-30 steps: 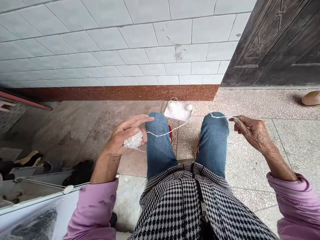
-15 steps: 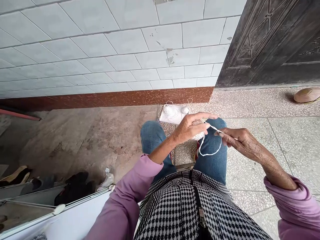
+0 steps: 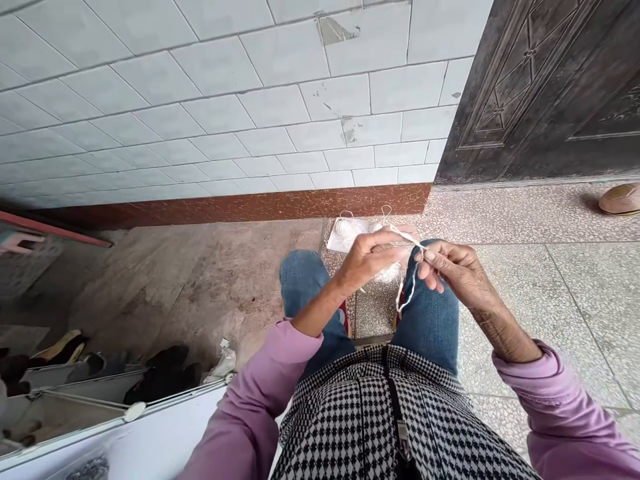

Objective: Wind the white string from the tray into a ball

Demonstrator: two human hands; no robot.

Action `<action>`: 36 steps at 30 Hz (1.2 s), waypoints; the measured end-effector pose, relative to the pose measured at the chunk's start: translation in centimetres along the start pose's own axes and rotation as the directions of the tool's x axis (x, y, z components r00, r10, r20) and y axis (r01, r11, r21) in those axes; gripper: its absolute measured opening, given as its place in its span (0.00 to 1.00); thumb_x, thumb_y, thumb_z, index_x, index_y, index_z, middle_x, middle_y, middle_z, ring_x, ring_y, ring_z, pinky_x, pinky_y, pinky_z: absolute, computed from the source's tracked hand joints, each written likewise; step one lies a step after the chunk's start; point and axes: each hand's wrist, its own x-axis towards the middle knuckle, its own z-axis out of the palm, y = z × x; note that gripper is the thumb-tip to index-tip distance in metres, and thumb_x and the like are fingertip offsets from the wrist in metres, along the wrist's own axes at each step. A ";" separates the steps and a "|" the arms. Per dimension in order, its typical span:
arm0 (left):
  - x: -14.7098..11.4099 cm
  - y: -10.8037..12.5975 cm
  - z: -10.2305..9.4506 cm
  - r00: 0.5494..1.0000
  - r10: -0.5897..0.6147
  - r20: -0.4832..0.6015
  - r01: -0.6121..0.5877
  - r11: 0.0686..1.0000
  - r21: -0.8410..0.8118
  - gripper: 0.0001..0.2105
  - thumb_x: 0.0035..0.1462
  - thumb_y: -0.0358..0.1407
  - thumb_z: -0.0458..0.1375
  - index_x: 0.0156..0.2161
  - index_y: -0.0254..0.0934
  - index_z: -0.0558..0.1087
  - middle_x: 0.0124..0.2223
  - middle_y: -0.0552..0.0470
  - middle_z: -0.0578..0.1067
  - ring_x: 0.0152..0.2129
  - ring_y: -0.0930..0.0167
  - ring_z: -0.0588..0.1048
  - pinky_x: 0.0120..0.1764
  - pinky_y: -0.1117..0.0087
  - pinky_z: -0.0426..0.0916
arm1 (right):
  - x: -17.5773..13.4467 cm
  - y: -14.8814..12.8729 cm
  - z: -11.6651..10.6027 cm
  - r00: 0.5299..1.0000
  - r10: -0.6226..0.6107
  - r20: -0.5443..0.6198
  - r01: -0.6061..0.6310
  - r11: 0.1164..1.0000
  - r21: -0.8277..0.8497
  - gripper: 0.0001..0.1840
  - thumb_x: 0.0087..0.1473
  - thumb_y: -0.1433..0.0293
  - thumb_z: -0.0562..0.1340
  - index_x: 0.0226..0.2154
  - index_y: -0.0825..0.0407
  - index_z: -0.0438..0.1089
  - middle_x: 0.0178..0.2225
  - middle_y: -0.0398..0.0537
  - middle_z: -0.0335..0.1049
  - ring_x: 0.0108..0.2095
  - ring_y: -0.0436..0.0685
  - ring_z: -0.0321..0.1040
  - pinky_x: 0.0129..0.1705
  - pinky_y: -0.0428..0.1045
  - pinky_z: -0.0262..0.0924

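Between my knees, my left hand is closed around a small white piece of yarn work, partly hidden behind the fingers. White yarn runs over the left index finger and across to my right hand. There the right thumb and forefinger pinch the yarn, with the other fingers curled below. A slack loop of yarn hangs between the hands. Whether a hook or needle lies in the right fingers I cannot tell.
Balls of white yarn rest on a white sheet on the floor by the tiled wall. A rack with shoes stands at the lower left. A dark door and a brown ball-like object are at the right.
My right hand has moved left and slightly up, close against the left fingertips. The yarn loop between the hands has narrowed. The view has tilted slightly upward.
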 end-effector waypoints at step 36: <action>13.0 -7.5 -8.5 0.943 0.321 -0.088 -0.135 0.608 0.782 0.09 0.66 0.27 0.64 0.32 0.37 0.76 0.33 0.52 0.79 0.31 0.70 0.76 0.37 0.69 0.67 | 18.5 1.6 -3.1 0.999 0.028 0.021 -0.021 0.962 -0.271 0.19 0.60 0.52 0.74 0.41 0.49 0.76 0.27 0.39 0.66 0.21 0.46 0.48 0.21 0.48 0.43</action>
